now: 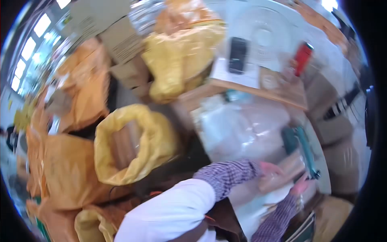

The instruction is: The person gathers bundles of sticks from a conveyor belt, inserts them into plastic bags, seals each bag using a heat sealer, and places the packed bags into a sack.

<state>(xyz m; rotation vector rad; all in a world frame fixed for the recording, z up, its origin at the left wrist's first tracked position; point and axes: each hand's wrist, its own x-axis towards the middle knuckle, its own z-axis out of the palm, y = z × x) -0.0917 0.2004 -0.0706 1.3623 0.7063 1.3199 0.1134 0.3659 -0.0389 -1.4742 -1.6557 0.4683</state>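
Note:
A pinkish-brown plastic packet (280, 172) is between my two hands at the lower right, smeared by motion. My left hand (271, 168), coming out of a checked cuff, is closed at the packet's upper left edge. At its lower right end, my right hand (300, 185) closes on the packet; the single fingers are blurred. Just past the packet lies a long teal tool (307, 151), which looks like a hand bag sealer, close to my right hand. Clear plastic bags (246, 125) are heaped beside it on the table.
A wooden board (278, 94) carries a dark phone (238, 55) and paper. Nearby are a red cylinder (303, 58) and a white fan (264, 34). An open yellow sack (161, 147), orange bags (66, 169) and cardboard boxes (121, 40) stand to the left.

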